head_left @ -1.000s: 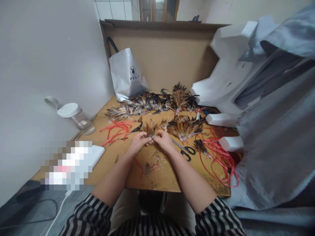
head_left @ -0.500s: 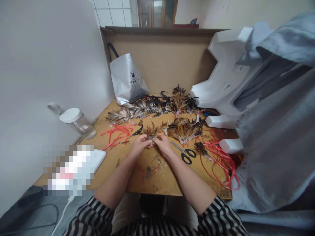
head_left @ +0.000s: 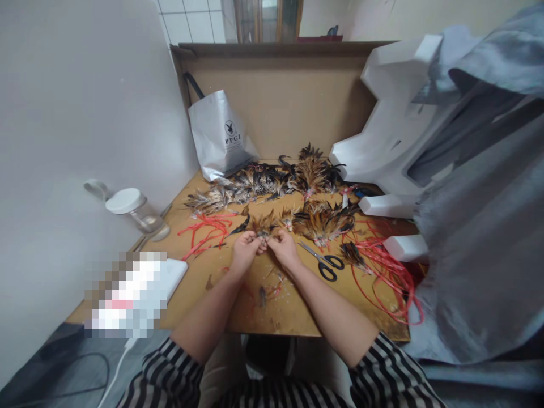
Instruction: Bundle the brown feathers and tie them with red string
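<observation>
Both hands meet over the brown tabletop of bare, scuffed board [head_left: 293,317]; the left hand [head_left: 246,252] has thumb and fingers pinched narrow at the base of a small fan-shaped bunch of golden-brown feathers [head_left: 263,222]; the right hand [head_left: 284,249] comes in from the other side, its fingertips closed on that same base, the two hands nearly touching; the bunch itself sits between them, plumes pointing away from the person, quills hidden by the fingers; what else the fingertips pinch is too small to tell.

Just right of the right hand, a pair of scissors with black-ringed handles [head_left: 322,260] lies on the board, blades pointing towards that hand; beyond it, a big spread of brown and black feathers [head_left: 321,224]; further right, a loose tangle of thin red plastic strands [head_left: 391,266], with a short dark feather bunch [head_left: 352,254] at its edge; over on the left, more red strips in a flat heap [head_left: 208,229]; at the back, a long row of mottled black-and-white feathers [head_left: 255,184] stretches out in front of a silver bag with a black handle [head_left: 216,133].
</observation>
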The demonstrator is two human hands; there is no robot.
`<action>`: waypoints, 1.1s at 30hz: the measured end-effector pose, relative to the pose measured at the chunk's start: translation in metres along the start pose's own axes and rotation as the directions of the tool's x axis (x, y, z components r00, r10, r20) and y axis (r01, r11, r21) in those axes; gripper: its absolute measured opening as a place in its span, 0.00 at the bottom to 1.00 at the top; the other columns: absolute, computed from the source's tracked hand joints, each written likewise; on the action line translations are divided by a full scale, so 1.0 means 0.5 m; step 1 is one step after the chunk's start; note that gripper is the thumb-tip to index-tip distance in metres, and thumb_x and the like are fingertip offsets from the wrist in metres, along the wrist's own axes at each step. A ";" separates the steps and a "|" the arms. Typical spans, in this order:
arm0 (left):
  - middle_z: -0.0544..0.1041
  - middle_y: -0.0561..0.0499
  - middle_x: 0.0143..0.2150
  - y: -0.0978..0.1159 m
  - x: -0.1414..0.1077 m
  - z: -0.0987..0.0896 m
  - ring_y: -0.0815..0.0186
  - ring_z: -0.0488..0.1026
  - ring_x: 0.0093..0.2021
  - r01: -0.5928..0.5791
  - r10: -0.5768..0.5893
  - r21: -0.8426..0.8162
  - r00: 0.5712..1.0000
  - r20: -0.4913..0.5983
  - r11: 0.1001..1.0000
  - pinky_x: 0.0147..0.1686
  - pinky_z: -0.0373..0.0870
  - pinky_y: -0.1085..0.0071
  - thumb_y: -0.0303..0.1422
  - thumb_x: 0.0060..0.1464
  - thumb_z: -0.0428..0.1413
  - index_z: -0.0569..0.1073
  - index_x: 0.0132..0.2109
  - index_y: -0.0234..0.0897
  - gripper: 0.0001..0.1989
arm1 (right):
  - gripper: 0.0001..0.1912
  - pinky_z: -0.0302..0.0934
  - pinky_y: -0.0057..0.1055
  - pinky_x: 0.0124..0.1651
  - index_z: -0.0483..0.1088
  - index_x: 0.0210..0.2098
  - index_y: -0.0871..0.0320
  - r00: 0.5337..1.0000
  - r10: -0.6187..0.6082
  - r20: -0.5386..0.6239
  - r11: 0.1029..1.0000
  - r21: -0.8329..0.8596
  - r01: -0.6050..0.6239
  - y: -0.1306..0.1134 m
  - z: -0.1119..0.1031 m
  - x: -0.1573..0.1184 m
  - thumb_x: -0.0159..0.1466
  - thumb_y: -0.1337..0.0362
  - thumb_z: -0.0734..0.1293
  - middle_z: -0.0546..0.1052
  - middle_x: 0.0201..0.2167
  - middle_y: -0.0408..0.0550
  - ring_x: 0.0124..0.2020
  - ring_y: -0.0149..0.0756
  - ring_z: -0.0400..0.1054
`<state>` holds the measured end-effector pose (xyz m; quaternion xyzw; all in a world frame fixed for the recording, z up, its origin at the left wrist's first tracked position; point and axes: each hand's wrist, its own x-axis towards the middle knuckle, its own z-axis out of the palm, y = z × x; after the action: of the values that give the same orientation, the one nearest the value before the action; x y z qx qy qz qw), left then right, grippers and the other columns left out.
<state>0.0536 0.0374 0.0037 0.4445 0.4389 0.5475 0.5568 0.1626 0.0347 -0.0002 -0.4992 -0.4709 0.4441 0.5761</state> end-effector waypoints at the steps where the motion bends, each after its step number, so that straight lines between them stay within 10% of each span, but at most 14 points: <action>1: 0.70 0.55 0.18 0.000 -0.001 0.001 0.73 0.66 0.17 -0.007 0.007 -0.002 1.000 -0.010 1.000 0.19 0.62 0.78 0.34 0.38 0.58 0.62 0.27 0.35 0.12 | 0.07 0.46 0.24 0.22 0.59 0.21 0.58 1.000 -0.003 -0.005 1.000 0.000 0.003 0.001 0.001 0.000 0.46 0.64 0.64 0.60 0.15 0.35 0.18 0.24 0.51; 10: 0.71 0.55 0.19 0.003 0.000 -0.002 0.73 0.66 0.18 -0.032 0.034 -0.051 0.998 0.045 0.998 0.20 0.62 0.77 0.33 0.38 0.59 0.62 0.28 0.35 0.13 | 0.09 0.58 0.28 0.29 0.61 0.22 0.58 0.987 0.109 0.116 0.929 0.342 -0.143 -0.001 -0.001 0.002 0.45 0.65 0.67 0.69 0.17 0.39 0.21 0.28 0.63; 33: 0.73 0.52 0.25 0.008 0.005 -0.016 0.73 0.66 0.23 0.038 -0.039 0.013 0.990 0.137 0.999 0.25 0.62 0.76 0.34 0.33 0.63 0.70 0.28 0.33 0.14 | 0.12 0.53 0.26 0.27 0.66 0.18 0.60 0.982 0.042 0.182 0.971 0.225 -0.083 -0.027 -0.027 0.004 0.45 0.59 0.71 0.67 0.16 0.39 0.20 0.27 0.58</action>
<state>0.0450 0.0401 0.0058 0.4754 0.4108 0.5025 0.5939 0.1767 0.0331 0.0128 -0.4020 -0.4487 0.5562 0.5725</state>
